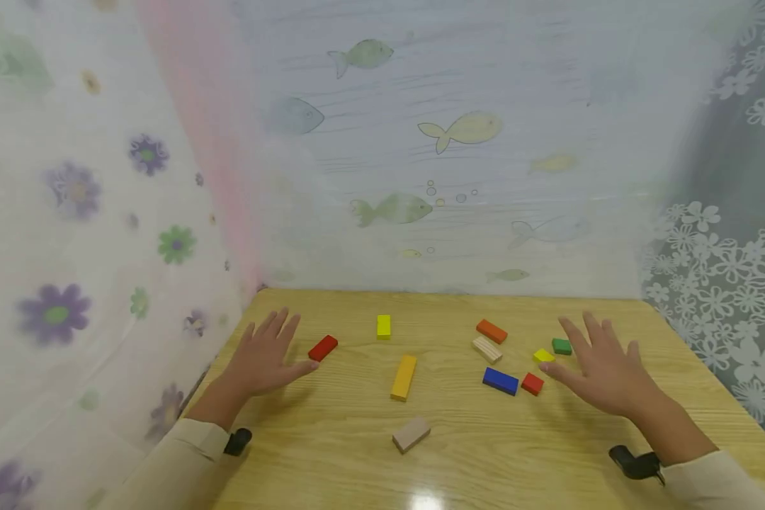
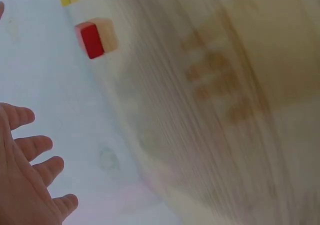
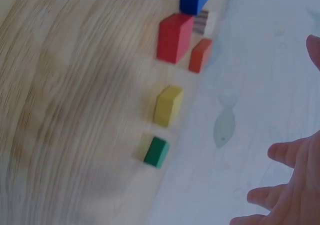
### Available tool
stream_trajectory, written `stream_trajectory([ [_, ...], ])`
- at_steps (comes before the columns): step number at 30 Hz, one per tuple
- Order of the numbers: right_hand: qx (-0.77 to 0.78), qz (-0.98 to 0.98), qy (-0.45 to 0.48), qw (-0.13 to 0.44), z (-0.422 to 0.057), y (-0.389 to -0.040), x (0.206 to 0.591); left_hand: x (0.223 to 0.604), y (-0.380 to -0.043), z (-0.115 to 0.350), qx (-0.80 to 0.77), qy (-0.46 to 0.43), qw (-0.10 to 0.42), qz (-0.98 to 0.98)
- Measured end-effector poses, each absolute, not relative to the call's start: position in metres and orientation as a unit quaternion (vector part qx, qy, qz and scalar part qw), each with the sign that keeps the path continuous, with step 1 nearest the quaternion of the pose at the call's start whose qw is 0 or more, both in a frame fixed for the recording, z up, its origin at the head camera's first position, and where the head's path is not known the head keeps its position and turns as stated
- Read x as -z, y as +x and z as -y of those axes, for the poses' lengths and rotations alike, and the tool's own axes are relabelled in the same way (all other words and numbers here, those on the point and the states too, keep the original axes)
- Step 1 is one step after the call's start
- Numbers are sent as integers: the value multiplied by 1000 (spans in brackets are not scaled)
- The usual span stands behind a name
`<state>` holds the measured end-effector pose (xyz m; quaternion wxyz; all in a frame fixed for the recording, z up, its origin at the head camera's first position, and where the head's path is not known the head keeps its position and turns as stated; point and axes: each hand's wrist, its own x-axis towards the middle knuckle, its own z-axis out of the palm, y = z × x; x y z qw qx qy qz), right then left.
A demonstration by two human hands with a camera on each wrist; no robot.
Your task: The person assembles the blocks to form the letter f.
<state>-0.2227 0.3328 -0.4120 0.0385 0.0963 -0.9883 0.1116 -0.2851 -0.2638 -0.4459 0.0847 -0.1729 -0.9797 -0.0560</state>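
Both hands are held over the wooden table with fingers spread and nothing in them. My left hand (image 1: 263, 360) is at the left, its thumb tip beside a long red block (image 1: 323, 348). At the right, my right hand (image 1: 602, 370) has its thumb overlapping a yellow block (image 1: 543, 356) in the head view. Near that hand lie a green block (image 1: 562, 346), a small red block (image 1: 533, 384) and a blue block (image 1: 500, 381). The right wrist view shows the green block (image 3: 157, 152) and yellow block (image 3: 168, 106) apart from the fingers.
Mid-table are a bright yellow block (image 1: 384, 327), an orange-yellow bar (image 1: 404, 378) and a plain wooden block (image 1: 411, 434). An orange block (image 1: 491, 331) and a striped block (image 1: 487, 350) lie right of them. A fish-patterned curtain (image 1: 382, 142) hangs along the table's far edge.
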Motion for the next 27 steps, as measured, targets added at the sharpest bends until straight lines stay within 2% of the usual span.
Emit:
stream_trajectory([
  [12, -181, 977, 109, 41, -294, -217, 416, 449, -285, 225, 148, -189, 75, 968],
  [22, -266, 956, 117, 33, -266, -212, 419, 452, -284, 186, 271, -184, -17, 945],
  [27, -273, 954, 120, 29, -255, -213, 425, 453, -285, 171, 314, -197, -27, 928],
])
